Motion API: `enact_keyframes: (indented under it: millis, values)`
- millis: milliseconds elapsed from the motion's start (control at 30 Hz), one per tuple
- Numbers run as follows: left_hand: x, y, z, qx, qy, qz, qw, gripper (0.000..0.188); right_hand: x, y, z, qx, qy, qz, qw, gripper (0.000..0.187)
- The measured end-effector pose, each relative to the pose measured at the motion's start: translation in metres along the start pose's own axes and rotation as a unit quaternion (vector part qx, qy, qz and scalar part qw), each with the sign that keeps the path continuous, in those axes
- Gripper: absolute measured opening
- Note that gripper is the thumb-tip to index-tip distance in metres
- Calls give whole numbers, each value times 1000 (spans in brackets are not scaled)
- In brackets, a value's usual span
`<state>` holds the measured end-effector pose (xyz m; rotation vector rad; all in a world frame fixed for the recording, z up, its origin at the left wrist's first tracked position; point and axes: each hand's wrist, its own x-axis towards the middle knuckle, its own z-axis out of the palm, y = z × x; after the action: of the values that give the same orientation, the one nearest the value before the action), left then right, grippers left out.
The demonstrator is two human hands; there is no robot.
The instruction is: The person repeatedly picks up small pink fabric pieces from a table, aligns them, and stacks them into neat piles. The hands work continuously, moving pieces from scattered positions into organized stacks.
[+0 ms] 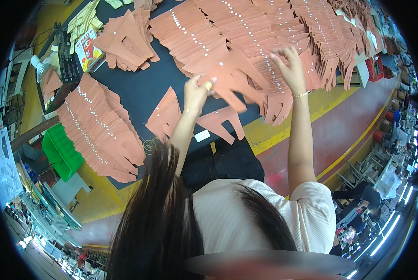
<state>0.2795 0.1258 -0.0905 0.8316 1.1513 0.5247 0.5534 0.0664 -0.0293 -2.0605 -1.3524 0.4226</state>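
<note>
A dark table (136,88) spreads beneath the left hand (196,93) and right hand (290,70); beyond them I see overlapping rows of orange pieces (246,28). An orange cut-out (227,74) sits between them, pinched by the left; the right, fingers loosely parted, looks empty. Between left hand and body lies a white card (202,136).

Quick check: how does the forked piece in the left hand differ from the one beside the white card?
The held piece is raised in the left hand; the lying piece rests on the dark tabletop beside the white card. The held piece looks blurred; the lying piece looks sharper. Both are salmon-coloured and forked.
</note>
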Motion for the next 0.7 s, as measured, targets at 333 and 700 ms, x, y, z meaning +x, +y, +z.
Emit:
enact_keyframes:
  millis: [333,700]
  values:
    - [43,15,-18,314,65,48,946,33,-37,10,4,41,-67,2,997,14]
    - [49,20,-13,374,44,46,925,33,-43,-19,36,86,-143,4,986,15]
